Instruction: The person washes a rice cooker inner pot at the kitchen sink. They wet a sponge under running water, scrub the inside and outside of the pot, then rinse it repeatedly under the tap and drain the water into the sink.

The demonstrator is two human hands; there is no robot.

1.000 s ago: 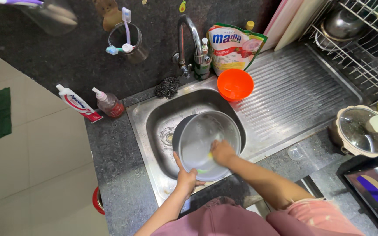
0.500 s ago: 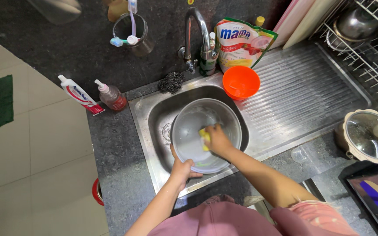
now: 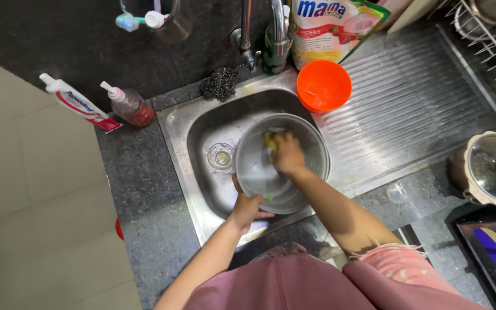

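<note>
A round grey metal pot sits tilted in the steel sink. My left hand grips the pot's near rim. Inside the pot, my right hand presses a yellow sponge against the far inner wall. Only a corner of the sponge shows past my fingers. The sink drain lies just left of the pot.
An orange bowl stands at the sink's back right corner, beside the ribbed draining board. Behind the sink are a tap, a steel scourer and a soap pouch. A toothpaste tube and pump bottle lie left. A lidded pot is right.
My right hand has slid the sponge from the pot's near side up to its far inner wall. My left hand kept hold of the rim. The view has shifted down.
</note>
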